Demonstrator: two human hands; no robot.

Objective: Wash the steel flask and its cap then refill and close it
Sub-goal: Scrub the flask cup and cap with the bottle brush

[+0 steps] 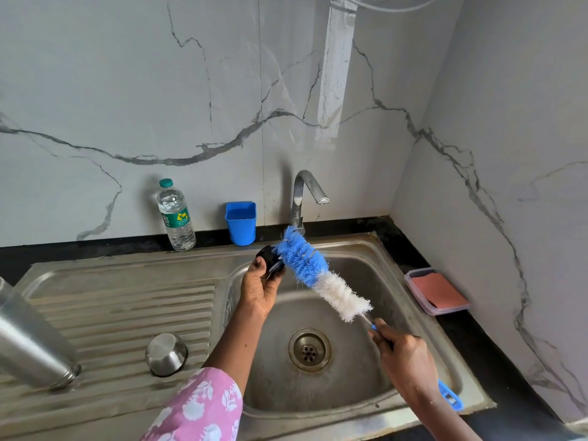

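Note:
My left hand (259,286) holds a black flask stopper (271,260) over the back left of the sink basin (318,389). My right hand (402,358) grips the blue handle of a bottle brush (321,275). The brush's blue bristle end lies against the stopper, its white bristles nearer my right hand. The steel flask (30,342) stands upside down on the ribbed drainboard (127,313) at the far left. A steel cup cap (166,354) sits upside down on the drainboard next to the basin.
A steel tap (305,192) stands behind the basin; no water runs. A plastic water bottle (176,216) and a blue cup (241,222) stand against the marble wall. A clear box with a red pad (437,291) sits on the black counter at the right.

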